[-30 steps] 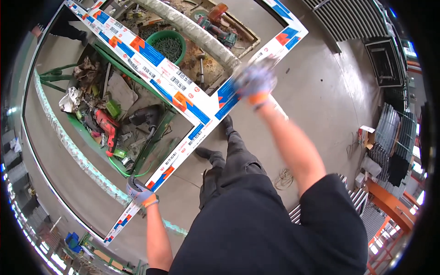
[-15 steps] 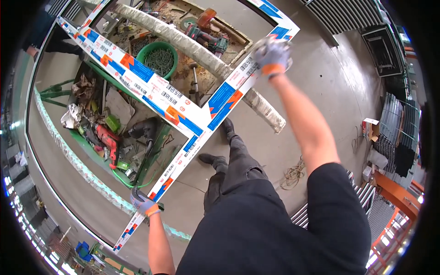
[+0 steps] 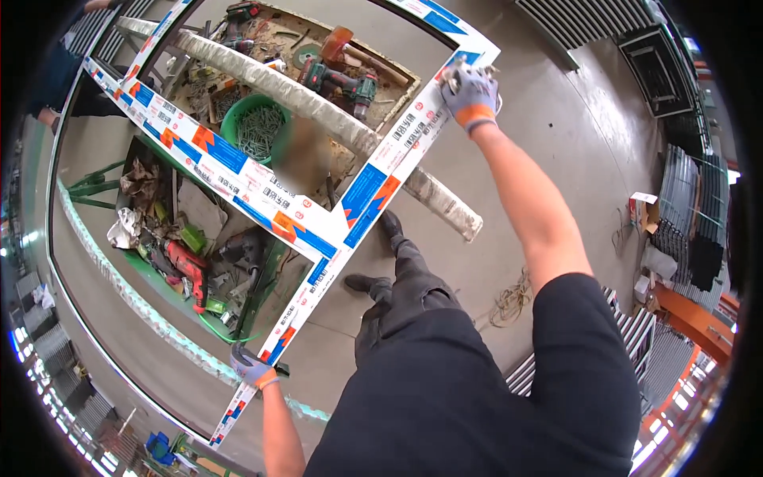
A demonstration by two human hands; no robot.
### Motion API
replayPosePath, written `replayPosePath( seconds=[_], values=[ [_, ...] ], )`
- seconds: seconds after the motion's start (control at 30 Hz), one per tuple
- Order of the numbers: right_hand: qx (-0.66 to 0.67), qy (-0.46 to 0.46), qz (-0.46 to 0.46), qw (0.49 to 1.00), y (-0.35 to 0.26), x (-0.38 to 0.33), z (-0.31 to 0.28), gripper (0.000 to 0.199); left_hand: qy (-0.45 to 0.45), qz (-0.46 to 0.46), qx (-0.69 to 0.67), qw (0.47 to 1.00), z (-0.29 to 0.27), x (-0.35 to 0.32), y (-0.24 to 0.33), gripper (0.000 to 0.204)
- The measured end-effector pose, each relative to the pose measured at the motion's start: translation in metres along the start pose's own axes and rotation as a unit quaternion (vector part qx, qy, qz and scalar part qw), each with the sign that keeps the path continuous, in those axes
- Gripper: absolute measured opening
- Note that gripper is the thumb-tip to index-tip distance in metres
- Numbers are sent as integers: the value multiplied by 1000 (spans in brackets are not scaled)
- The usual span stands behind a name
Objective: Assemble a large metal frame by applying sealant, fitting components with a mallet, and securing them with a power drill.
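I hold a large white window frame [image 3: 350, 215] covered in blue and orange protective film, lifted in front of me. My right hand [image 3: 470, 94], in a grey and orange glove, grips its upper corner at arm's length. My left hand [image 3: 253, 367], gloved the same way, grips the frame's lower end near my hip. A cross bar of the frame [image 3: 214, 159] runs off to the upper left. My legs and shoes [image 3: 397, 270] stand on the concrete floor below.
Under the frame sit a padded bar [image 3: 334, 123], a green bucket of screws [image 3: 258, 127], a cordless drill [image 3: 342, 79] and a green rack of tools [image 3: 191, 262]. Another person [image 3: 56, 79] stands at the upper left. Stacked metal profiles [image 3: 699, 230] line the right.
My right hand has slid up along the frame to its top corner, and the frame has tilted up and further from me. My left hand keeps its grip low.
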State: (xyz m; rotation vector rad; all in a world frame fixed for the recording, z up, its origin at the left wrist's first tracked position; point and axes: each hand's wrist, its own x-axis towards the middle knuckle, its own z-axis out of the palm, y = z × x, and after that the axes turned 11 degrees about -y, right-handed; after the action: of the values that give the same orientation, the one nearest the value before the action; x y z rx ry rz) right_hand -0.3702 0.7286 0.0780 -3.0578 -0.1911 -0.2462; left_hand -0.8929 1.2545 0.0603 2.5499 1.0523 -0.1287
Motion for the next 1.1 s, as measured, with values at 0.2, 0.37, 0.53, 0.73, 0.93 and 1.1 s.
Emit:
replayPosePath(
  seconds=[0.2, 0.37, 0.53, 0.73, 0.93, 1.1],
  values=[
    [28, -259, -102, 960, -128, -128, -16, 49, 49, 18, -10, 999, -6, -9, -19, 26],
    [-115, -213, -85, 966, -69, -61, -12, 36, 23, -15, -43, 999, 3, -9, -13, 28],
    [-201, -308, -35, 929, -90, -41, -20, 39, 28, 3, 17, 999, 3, 2, -2, 28],
    [124, -327, -303, 887, -159, -144, -22, 31, 3, -34, 17, 999, -6, -8, 9, 28],
    [22, -143, -139, 980, -35, -33, 6, 23, 39, -13, 62, 997, 2, -15, -12, 28],
    [-23, -16, 80, 996, -38, -27, 24, 38, 35, 1, 65, 997, 10, -5, -2, 28]
  ],
)
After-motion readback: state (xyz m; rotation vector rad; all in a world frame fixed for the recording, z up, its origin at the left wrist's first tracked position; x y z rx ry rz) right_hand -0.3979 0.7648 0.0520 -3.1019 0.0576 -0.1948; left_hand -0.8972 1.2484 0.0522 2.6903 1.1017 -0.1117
